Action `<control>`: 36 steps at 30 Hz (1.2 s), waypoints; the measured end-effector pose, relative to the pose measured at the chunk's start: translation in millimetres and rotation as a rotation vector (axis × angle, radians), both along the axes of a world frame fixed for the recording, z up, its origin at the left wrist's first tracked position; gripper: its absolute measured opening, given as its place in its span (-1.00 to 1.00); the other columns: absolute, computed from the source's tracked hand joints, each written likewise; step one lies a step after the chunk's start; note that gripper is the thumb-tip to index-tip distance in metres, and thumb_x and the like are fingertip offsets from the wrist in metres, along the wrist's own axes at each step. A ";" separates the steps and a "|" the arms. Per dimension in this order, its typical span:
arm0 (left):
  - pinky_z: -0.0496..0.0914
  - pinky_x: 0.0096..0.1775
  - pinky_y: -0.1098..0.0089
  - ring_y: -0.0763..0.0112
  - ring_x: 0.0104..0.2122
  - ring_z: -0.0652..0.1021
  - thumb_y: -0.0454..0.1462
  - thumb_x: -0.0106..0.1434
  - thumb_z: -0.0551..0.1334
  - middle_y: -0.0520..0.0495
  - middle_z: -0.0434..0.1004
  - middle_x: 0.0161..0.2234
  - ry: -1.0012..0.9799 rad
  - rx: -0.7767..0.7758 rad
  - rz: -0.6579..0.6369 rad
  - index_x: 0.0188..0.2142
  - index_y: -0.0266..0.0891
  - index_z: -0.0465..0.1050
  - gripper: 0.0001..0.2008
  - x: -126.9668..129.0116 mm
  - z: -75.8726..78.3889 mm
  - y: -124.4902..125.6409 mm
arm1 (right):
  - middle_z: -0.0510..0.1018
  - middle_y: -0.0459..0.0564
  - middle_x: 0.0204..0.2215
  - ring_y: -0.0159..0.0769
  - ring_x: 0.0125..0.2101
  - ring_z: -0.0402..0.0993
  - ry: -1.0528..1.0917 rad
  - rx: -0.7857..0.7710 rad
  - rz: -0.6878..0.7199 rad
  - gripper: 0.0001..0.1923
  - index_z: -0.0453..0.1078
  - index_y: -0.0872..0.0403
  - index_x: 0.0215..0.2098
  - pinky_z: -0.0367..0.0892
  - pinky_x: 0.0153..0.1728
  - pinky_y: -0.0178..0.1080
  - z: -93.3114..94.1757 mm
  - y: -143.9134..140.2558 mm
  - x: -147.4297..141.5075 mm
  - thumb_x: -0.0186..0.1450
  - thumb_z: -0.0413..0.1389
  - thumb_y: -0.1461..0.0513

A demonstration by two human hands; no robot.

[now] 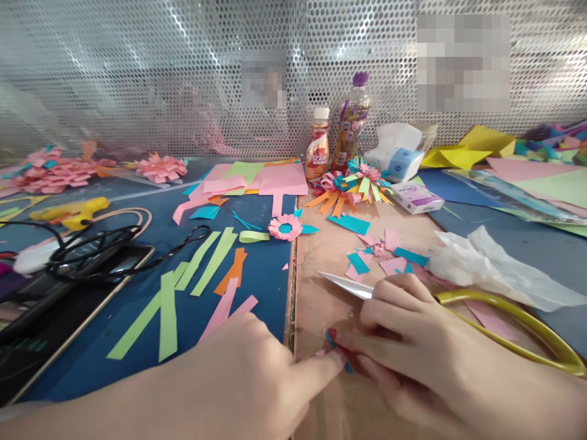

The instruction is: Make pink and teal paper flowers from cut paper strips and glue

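Observation:
My left hand [270,373] and my right hand [413,342] meet low over the tan part of the table, fingertips touching. Pinched between them is a small blue paper strip [331,340], mostly covered by my fingers. A bit of pink paper [320,352] shows beside it. Scissors with gold handles [513,311] lie beneath my right hand, their blade [346,285] pointing out to the left past the knuckles. Just beyond the blade are blue and pink paper scraps [359,263]. A pink paper flower [285,228] with a blue centre lies farther back.
Green paper strips [169,318] and an orange piece [232,272] lie left. A yellow glue gun [73,212], black cable [92,263] and dark phone-like device [68,318] are farther left. Bottles [318,146], tissues [398,153] and crumpled tissue [495,263] stand or lie behind.

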State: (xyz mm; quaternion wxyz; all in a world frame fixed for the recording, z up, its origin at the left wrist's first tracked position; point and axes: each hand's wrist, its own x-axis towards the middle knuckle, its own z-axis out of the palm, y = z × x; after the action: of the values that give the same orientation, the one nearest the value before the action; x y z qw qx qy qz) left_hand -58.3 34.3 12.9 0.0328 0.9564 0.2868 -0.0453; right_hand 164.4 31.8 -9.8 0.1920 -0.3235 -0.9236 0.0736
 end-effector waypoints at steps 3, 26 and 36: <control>0.29 -0.47 0.50 0.47 -0.65 0.42 -0.37 0.17 0.09 0.10 0.41 -0.66 0.028 0.030 -0.019 0.02 0.04 0.33 -0.57 -0.5 1.2 -0.6 | 0.37 -0.09 -0.50 -0.33 -0.40 0.26 0.069 0.013 -0.033 -0.87 0.41 0.01 -0.32 0.13 -0.18 -0.13 -0.7 1.3 1.5 0.24 0.02 0.30; 0.25 -0.56 0.53 0.52 -0.70 0.39 -0.33 0.25 -0.02 0.11 0.41 -0.69 -0.276 0.139 -0.091 -0.02 -0.14 0.36 -0.65 -5.4 -12.2 0.5 | 0.45 0.03 -0.40 -0.32 -0.38 0.41 0.164 0.113 -0.011 -0.78 0.31 0.08 -0.36 0.36 -0.38 -0.29 8.8 -6.6 9.2 0.09 -0.05 0.44; 0.36 -0.41 0.45 0.50 -0.70 0.42 -0.35 0.20 0.04 0.12 0.45 -0.68 -0.152 0.044 0.034 -0.02 -0.08 0.39 -0.63 -1.7 -4.2 1.0 | 0.48 0.06 -0.42 -0.28 -0.41 0.42 0.123 0.247 -0.132 -0.77 0.36 0.10 -0.43 0.34 -0.39 -0.24 -5.2 -13.1 1.0 0.23 -0.09 0.40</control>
State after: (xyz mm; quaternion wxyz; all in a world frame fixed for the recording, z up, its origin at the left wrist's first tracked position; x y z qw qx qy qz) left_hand -60.1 35.3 8.7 0.0340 0.9525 0.3008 0.0341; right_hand 165.3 18.7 -15.0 0.2911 -0.3521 -0.8889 -0.0338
